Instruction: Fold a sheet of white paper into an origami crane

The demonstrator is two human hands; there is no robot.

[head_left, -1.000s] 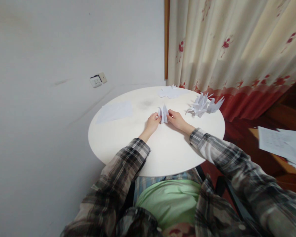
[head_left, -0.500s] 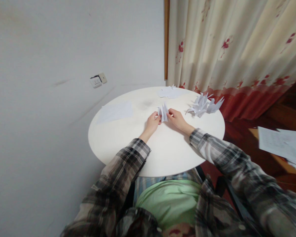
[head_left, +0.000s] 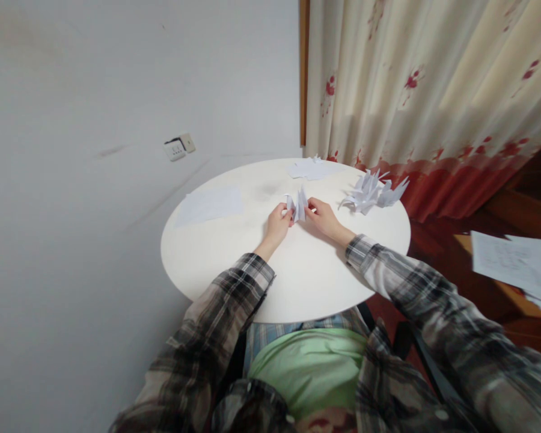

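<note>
Folded paper (head_left: 302, 207): left tip leans slightly farther left than one second ago. White tabletop (head_left: 293, 273) lies beneath; folded pieces (head_left: 365, 191) sit toward its right edge, probably clear of the working spot. Left hand (head_left: 278, 225) and right hand (head_left: 323, 218) pinch the paper's opposite sides, mid-tabletop, presumably steadying it.

2 dark plaid sleeves (head_left: 228, 297), light green shirt (head_left: 309, 364)
</note>
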